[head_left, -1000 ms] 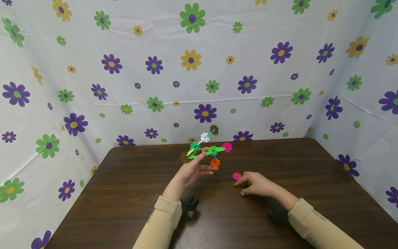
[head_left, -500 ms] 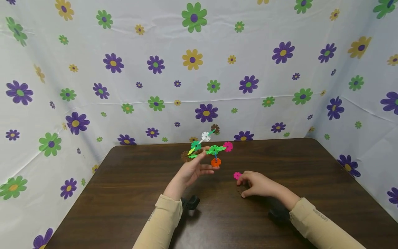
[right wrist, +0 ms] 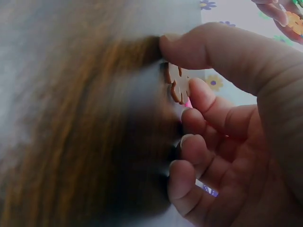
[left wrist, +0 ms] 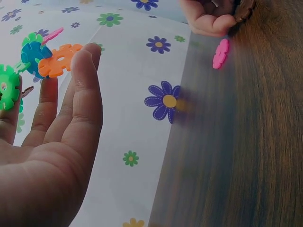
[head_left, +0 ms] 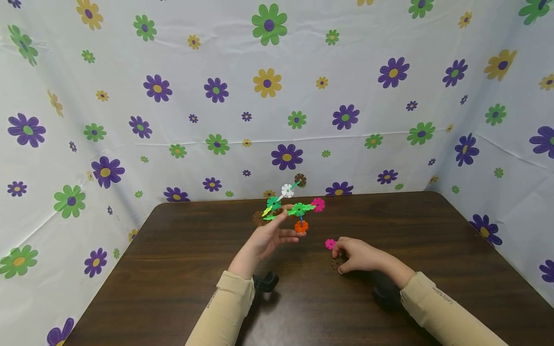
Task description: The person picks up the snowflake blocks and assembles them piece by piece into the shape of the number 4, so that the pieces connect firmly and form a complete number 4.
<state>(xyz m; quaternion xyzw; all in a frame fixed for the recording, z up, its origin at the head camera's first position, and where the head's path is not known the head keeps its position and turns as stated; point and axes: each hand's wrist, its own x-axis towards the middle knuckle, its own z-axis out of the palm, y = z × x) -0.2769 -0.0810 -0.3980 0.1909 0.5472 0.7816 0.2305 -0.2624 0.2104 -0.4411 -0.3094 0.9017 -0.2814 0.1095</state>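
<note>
My left hand (head_left: 268, 240) holds up a linked chain of notched plastic snowflake discs, gripped between thumb and fingers above the table. The chain includes a white disc (head_left: 287, 191), a bright green disc (head_left: 298, 209), a pink disc (head_left: 318, 204) and an orange disc (head_left: 301, 226) hanging lowest. In the left wrist view the orange disc (left wrist: 59, 62) lies against the fingertips. Low at the tabletop, my right hand (head_left: 359, 255) pinches a brown snowflake disc (right wrist: 178, 84) between thumb and index finger; its other fingers are curled. A loose pink disc (head_left: 330, 244) lies just beyond those fingertips.
The dark wood table (head_left: 173, 269) spans the lower view. A white flowered cloth (head_left: 233, 115) rises behind its back edge and along both sides. A black wrist strap (head_left: 266, 282) shows below my left wrist.
My right hand's fingertips have shifted slightly right and closer together around the brown disc, which has slid a little right too. The left hand and its chain stay nearly still.
</note>
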